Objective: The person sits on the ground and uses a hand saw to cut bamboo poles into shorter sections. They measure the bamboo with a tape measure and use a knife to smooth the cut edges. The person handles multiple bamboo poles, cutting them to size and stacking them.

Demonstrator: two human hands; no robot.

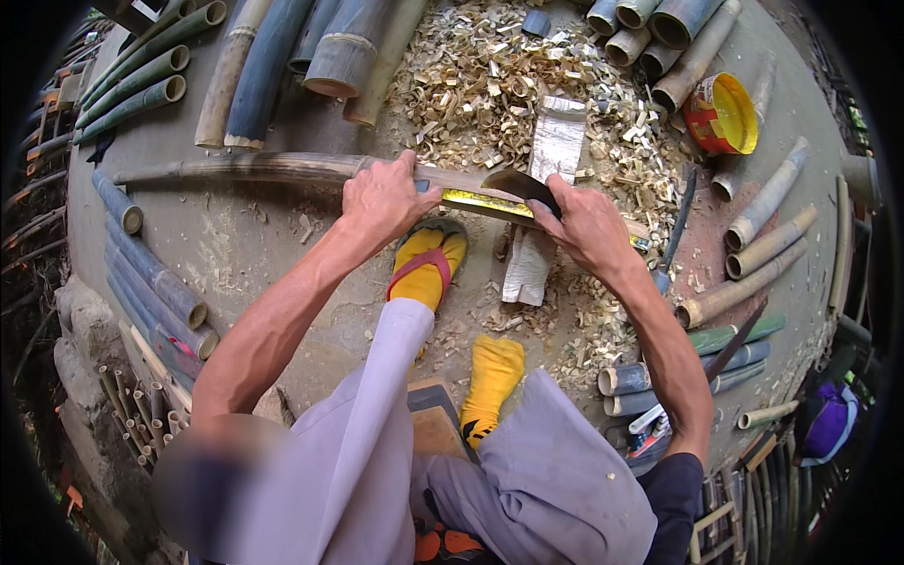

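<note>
A long bamboo pole (245, 169) lies crosswise before me, its right part over a notched pale wooden block (556, 141). My left hand (381, 193) is closed over the pole, its thumb against a narrow yellow strip with dark marks (480, 201) that looks like a tape measure's blade. This strip runs along the pole's near side to beyond my right hand (584, 226). My right hand is closed on a dark curved blade-like piece (520, 185), pressed near the pole and strip; its grip is partly hidden.
Wood shavings (461, 94) cover the ground ahead. Cut bamboo tubes (348, 52) lie at the far side, with more tubes (155, 259) at left and others (744, 273) at right. A red-and-yellow bucket (723, 115) lies far right. A long dark blade (680, 221) rests beside my right forearm.
</note>
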